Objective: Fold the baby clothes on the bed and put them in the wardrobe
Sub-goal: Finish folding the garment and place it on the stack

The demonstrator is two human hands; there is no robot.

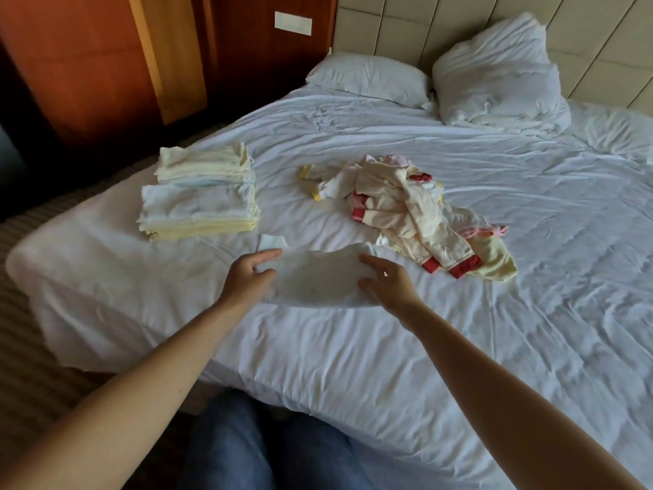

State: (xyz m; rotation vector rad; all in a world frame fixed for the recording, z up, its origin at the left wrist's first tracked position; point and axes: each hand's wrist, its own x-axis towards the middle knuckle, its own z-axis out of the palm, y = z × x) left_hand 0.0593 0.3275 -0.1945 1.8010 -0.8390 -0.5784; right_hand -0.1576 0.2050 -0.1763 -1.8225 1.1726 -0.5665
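A white garment (318, 282) is held low over the near part of the bed (353, 348), almost straight ahead of the person. It is stretched between the two hands, apparently so that it can be laid flat and squared for a fold. Its left edge is pinched between thumb and fingers by the left hand (252, 275), at nine o'clock from the garment. Its right edge is pinched the same way by the right hand (385, 282), at three o'clock. The cloth bows a little between the two grips.

At ten o'clock, well apart, a folded stack (201, 198) of pale yellow and white pieces is set near the bed's left edge. It is presumably kept clear of the working space and ready to be carried off in one go. At one to two o'clock, near the right hand, a loose heap (406, 210) of cream, pink and red-cuffed clothes is left within easy reach, so several pieces are judged still unfolded.

Further out, at twelve to one o'clock, two pillows (494, 86) are propped at the headboard. At eleven o'clock wooden panelling (88, 65) is seen; whether it is the wardrobe cannot be told.
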